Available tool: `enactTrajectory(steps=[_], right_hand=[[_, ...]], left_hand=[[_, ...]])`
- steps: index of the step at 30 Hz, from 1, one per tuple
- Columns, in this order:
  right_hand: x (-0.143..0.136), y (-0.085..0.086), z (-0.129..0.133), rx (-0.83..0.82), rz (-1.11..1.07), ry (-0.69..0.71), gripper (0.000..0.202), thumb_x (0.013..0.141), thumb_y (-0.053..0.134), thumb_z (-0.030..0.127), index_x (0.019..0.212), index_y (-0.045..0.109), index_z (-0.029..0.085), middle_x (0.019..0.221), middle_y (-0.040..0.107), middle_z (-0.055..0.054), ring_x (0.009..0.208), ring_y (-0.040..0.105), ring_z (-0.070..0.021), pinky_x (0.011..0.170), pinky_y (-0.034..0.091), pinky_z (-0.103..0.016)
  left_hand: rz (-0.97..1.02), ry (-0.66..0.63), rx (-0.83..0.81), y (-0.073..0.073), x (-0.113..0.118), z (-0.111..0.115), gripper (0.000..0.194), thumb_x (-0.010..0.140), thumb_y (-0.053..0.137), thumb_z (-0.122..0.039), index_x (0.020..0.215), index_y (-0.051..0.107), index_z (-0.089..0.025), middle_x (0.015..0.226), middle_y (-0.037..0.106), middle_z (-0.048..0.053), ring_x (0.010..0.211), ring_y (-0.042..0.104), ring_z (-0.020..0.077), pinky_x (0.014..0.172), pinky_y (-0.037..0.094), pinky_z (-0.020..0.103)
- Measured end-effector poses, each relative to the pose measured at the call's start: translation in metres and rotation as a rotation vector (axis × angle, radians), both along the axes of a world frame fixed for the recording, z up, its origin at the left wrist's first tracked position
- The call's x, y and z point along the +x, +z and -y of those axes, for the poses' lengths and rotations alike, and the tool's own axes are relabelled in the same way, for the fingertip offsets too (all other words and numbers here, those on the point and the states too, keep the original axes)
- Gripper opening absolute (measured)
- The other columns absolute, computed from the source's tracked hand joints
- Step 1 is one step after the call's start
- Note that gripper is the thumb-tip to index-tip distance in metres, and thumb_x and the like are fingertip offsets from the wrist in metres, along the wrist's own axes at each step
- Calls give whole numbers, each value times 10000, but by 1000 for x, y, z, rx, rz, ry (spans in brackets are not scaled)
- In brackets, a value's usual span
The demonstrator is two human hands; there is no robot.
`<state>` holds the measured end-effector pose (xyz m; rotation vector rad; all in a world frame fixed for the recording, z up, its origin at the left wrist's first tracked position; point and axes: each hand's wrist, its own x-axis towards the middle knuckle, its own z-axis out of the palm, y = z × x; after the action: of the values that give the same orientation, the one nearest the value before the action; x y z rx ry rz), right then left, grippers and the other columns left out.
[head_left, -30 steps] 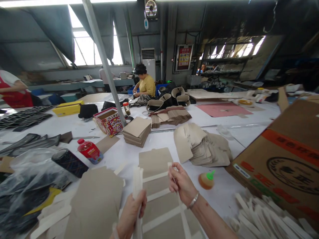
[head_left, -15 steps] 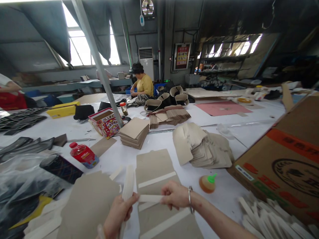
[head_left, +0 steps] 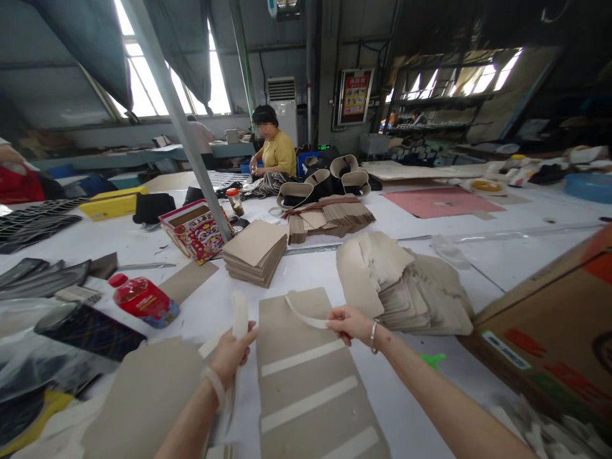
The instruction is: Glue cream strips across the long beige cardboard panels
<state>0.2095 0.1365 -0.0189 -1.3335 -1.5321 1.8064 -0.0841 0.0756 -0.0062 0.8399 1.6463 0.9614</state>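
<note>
My right hand (head_left: 350, 323) pinches a white strip (head_left: 306, 318) near the far edge of the cardboard (head_left: 296, 382); my left hand (head_left: 231, 350) clutches a strip bundle (head_left: 240, 315) by its left edge.

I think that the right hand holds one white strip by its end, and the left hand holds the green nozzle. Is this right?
Not quite: in the head view, the left hand holds white strips, not the green nozzle, which shows beyond the right forearm. The right hand does hold one white strip by its end.
</note>
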Motion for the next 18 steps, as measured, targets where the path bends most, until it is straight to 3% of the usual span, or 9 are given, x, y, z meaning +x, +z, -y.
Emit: enactTrajectory(steps=[3, 6, 9, 13, 18], right_hand=[[-6, 23, -1, 86, -72, 140, 276, 683, 616, 415, 680, 563, 144, 432, 485, 77, 331, 408, -42, 351, 299, -163], [-13, 47, -1, 133, -82, 227, 279, 679, 627, 417, 686, 579, 142, 438, 491, 71, 356, 419, -50, 383, 326, -175], [-17, 60, -3, 156, -110, 245, 268, 682, 626, 406, 679, 579, 141, 447, 492, 68, 368, 417, -50, 398, 334, -179], [-15, 57, -11, 150, -84, 186, 250, 674, 626, 384, 646, 564, 143, 420, 484, 73, 345, 411, -48, 379, 323, -174], [-7, 37, -23, 66, -52, 23, 217, 636, 649, 322, 592, 525, 150, 385, 476, 79, 306, 402, -46, 337, 303, -166]], left_hand=[[69, -51, 68, 10, 0, -9, 585, 637, 657, -440, 1122, 487, -161, 550, 403, -80, 420, 351, 40, 375, 228, 164], [162, -120, 85, 25, 3, -13, 585, 663, 649, -435, 1153, 462, -176, 716, 492, -29, 451, 357, 22, 373, 206, 159], [248, -198, 0, 35, 4, -11, 546, 698, 609, -464, 1131, 478, -159, 862, 549, 36, 449, 334, 6, 378, 202, 166], [239, -347, -89, 34, -2, -3, 452, 733, 533, -526, 958, 558, -136, 718, 537, -4, 417, 271, 5, 373, 154, 173], [52, -401, -112, 24, -13, -3, 424, 583, 671, -522, 722, 520, -151, 471, 357, -98, 379, 237, 25, 354, 136, 185]])
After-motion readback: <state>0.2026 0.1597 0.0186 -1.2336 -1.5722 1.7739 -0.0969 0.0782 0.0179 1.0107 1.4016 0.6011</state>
